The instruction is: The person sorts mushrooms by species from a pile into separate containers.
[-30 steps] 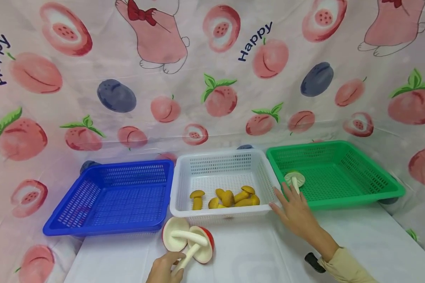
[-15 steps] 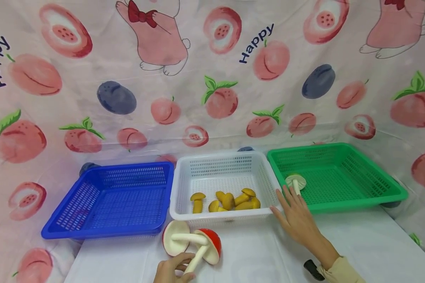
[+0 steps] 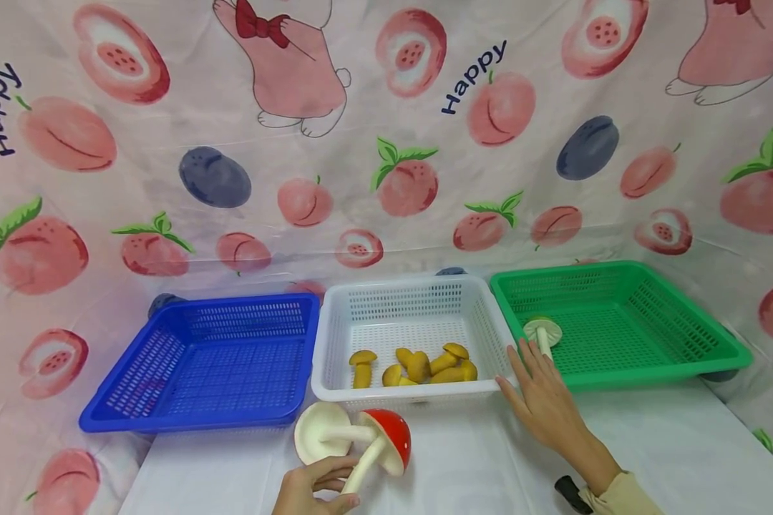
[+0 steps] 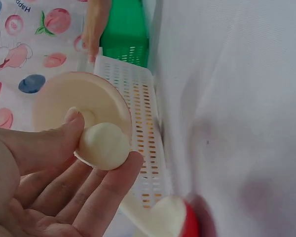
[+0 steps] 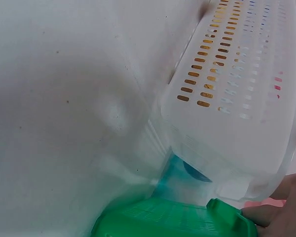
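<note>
My left hand (image 3: 312,490) pinches the pale stem of a red-capped toy mushroom (image 3: 396,436) between thumb and fingers, its cap tilted away to the right. In the left wrist view the stem's round end (image 4: 106,146) faces the camera. A second toy mushroom (image 3: 318,433) lies on the white cloth, pale underside up, its stem running behind the held one. My right hand (image 3: 547,397) rests with outstretched fingers where the white basket (image 3: 412,393) meets the green basket (image 3: 657,377). Just past its fingertips, a pale-gilled mushroom (image 3: 543,333) lies inside the green basket.
Several yellow-brown mushrooms (image 3: 419,366) lie along the front of the white basket. A blue basket (image 3: 200,422) stands at the left. Beside the right sleeve (image 3: 625,497) is a black object (image 3: 572,493). A fruit-printed cloth (image 3: 361,157) hangs behind the baskets.
My left hand has shifted a little to the right with the mushroom, whose cap has turned to show more of its red top. My right hand stays at the basket rims.
</note>
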{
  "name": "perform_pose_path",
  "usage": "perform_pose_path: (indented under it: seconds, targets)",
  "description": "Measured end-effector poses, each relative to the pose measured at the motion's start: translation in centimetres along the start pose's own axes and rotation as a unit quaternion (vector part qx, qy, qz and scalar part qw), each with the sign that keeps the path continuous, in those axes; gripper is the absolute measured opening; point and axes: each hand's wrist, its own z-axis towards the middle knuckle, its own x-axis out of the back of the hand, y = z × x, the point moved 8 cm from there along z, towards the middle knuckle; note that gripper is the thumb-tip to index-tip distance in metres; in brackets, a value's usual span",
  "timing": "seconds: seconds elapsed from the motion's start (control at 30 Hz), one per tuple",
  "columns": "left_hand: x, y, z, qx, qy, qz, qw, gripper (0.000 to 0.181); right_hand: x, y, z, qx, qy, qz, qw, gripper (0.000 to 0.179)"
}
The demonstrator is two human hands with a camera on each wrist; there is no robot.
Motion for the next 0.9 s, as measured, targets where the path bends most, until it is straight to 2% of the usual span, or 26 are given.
perform_pose_path:
  seconds: [0.07, 0.23, 0.53, 0.63, 0.8, 0.9]
  targets:
    - [-0.1, 0.5, 0.1, -0.015, -0.001, -0.007, 0.9999, 0.041, 0.0, 0.0, 0.0, -0.001, 0.002, 0.001, 1.0, 0.058]
    - [0.2, 2.1, 0.2, -0.056, 0.011, 0.011, 0.9983, 0.04, 0.2, 0.1, 0.1, 0.0, 0.005, 0.004, 1.0, 0.058]
    - [1.6, 3.7, 0.5, 0.027, 0.024, 0.017, 0.9992, 0.043, 0.3, 0.0, 0.2, -0.002, 0.006, 0.007, 1.0, 0.057]
    - [2.5, 4.6, 0.6, 0.026, 0.037, 0.018, 0.9988, 0.043, 0.3, 0.0, 0.2, -0.004, 0.005, 0.006, 1.0, 0.057]
    - [4.2, 5.9, 0.8, 0.002, 0.076, 0.04, 0.9963, 0.043, 0.2, 0.1, 0.1, -0.006, 0.004, 0.003, 1.0, 0.058]
    - [5.3, 6.1, 0.9, 0.014, 0.105, 0.058, 0.9927, 0.044, 0.2, 0.2, 0.1, -0.004, 0.007, 0.001, 1.0, 0.058]
